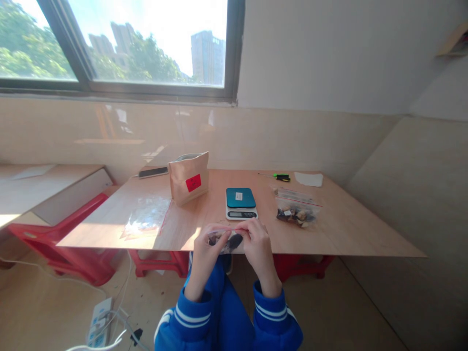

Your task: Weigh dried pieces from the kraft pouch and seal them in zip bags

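Between my two hands, at the table's front edge, is a clear zip bag (225, 242) with dark and pale pieces inside. My left hand (210, 246) is closed on its left side, thumb across the front. With fingers pinched at the red-lined top, my right hand (255, 239) grips the other end. Just beyond my hands lies a kitchen scale (241, 199) with a teal platform and a small display. To its right rests a filled zip bag (297, 210) of dark and tan dried pieces with a white label.
A brown paper pouch (189, 181) with a red label stands left of the scale. Flat clear bags (146, 217) lie at the left. A phone (152, 172), a green-black screwdriver (280, 177) and white paper (309, 179) lie along the back. Red stools (159, 261) are under the table (347, 229).
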The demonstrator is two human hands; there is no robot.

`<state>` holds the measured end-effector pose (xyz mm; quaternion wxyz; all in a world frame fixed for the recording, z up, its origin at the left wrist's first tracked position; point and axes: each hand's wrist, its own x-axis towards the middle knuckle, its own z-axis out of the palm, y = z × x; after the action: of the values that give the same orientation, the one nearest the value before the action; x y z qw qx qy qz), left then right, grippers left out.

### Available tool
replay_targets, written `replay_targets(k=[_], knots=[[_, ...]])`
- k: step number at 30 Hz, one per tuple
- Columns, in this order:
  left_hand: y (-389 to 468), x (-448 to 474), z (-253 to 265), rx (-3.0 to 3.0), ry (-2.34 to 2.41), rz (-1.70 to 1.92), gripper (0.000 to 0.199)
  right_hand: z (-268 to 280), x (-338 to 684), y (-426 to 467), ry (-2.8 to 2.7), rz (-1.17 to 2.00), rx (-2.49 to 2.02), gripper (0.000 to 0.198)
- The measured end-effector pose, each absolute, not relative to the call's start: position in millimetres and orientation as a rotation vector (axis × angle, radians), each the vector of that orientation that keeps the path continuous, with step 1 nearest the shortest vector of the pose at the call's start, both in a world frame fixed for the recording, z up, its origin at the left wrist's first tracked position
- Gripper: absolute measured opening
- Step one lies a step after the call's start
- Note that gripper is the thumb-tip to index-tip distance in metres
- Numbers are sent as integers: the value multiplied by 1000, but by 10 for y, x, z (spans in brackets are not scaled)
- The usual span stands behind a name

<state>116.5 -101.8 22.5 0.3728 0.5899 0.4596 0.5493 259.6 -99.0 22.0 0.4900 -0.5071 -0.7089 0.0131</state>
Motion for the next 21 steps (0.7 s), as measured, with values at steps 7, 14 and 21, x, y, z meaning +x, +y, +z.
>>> replay_targets(k=[7, 14, 21], knots=[[-1013, 1156, 215, 1461, 1247, 1448, 20, 201, 2606, -970, -1771, 222, -1212, 10], [-1015, 1100, 202, 1431, 1226, 1427, 22, 200, 2713, -971, -1749, 54, -1240, 25], [-951, 1036, 134, 1355, 1093, 1455, 28, 110, 3073, -995, -1645, 263, -1288, 23]])
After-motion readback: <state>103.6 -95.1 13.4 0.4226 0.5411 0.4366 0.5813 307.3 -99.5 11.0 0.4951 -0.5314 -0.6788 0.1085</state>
